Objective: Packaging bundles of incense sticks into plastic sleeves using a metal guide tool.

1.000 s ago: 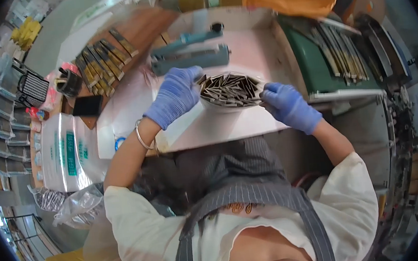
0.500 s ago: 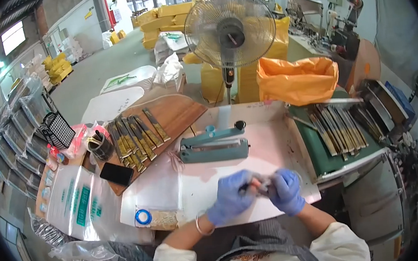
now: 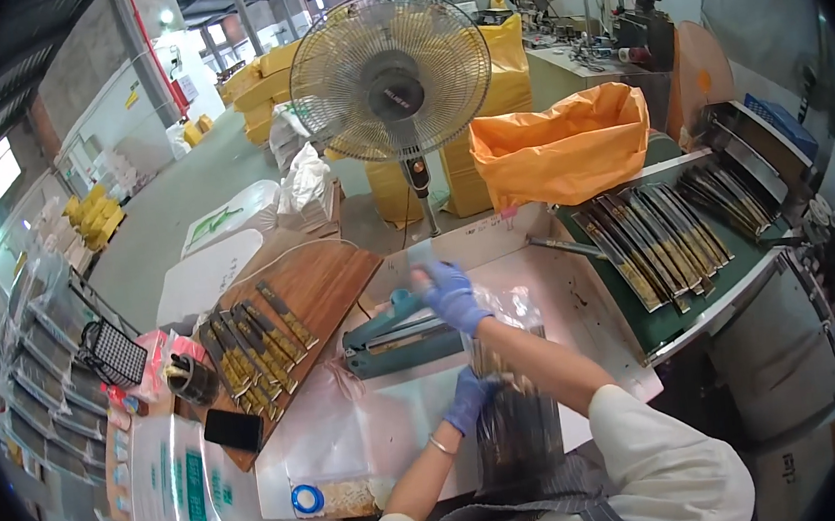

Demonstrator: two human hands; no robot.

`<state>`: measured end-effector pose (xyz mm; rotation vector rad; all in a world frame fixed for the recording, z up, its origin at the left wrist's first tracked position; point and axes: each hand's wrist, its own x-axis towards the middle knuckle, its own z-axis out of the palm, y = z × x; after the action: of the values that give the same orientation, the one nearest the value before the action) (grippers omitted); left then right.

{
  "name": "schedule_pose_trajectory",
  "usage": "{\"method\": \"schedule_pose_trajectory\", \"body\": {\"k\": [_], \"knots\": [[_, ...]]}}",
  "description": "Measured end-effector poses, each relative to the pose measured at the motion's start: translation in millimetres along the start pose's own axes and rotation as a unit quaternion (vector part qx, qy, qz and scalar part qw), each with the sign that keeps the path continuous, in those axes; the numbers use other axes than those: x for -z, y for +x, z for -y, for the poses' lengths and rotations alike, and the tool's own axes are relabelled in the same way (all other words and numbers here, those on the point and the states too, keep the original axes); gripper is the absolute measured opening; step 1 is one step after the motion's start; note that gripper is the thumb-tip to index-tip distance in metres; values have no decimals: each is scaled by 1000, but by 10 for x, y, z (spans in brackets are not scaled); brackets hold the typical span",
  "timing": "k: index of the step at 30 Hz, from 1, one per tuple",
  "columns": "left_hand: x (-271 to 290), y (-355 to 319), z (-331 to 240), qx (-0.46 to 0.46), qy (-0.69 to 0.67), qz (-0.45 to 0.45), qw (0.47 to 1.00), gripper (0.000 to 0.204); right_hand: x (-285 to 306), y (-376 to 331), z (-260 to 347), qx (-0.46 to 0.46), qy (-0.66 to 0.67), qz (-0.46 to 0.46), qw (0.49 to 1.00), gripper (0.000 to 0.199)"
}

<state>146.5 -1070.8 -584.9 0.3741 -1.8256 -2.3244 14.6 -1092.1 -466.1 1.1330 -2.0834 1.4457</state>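
My left hand (image 3: 469, 403), in a blue glove, grips the left side of a clear plastic bag of dark, gold-patterned slim packets (image 3: 519, 422). The bag stands near my body, and its clear upper end (image 3: 514, 303) rises past my right forearm. My right hand (image 3: 453, 299), gloved too, reaches across to the far end of the green hand sealer (image 3: 406, 350), over the end of its raised lever. Motion smears its fingers, so I cannot see whether they hold the lever. The left hand's fingertips are partly hidden against the bag.
Slim packets (image 3: 255, 351) lie on a brown board (image 3: 323, 270) at left, by a black phone (image 3: 233, 430) and a blue tape roll (image 3: 307, 498). More packets (image 3: 652, 243) rest on a green surface at right. Beyond stand an orange bag (image 3: 568, 151) and a fan (image 3: 392, 82).
My hands were together over the table; now they are apart. The right has moved out to the sealer, the left is on the bag of packets, which has come into view. The view has shifted.
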Motion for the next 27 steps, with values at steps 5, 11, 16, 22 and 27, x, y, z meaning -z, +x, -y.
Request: {"method": "schedule_pose_trajectory", "body": {"k": [5,11,16,22,27], "knots": [[552,136,-387,3,8,-130,992,17,56,132,220,-13,123,-6,992,13],[1331,-251,-96,165,-43,-172,970,27,-260,-520,-853,-154,130,-84,976,11],[975,-572,-244,-54,284,-304,908,54,-256,-673,-1119,-265,308,-28,913,12],[2575,-1710,-149,-21,360,-430,828,18,-328,-727,-838,-232,354,-27,906,6],[2731,-1828,73,0,457,-286,842,19,-199,-717,-1073,-235,331,-62,912,16]]}}
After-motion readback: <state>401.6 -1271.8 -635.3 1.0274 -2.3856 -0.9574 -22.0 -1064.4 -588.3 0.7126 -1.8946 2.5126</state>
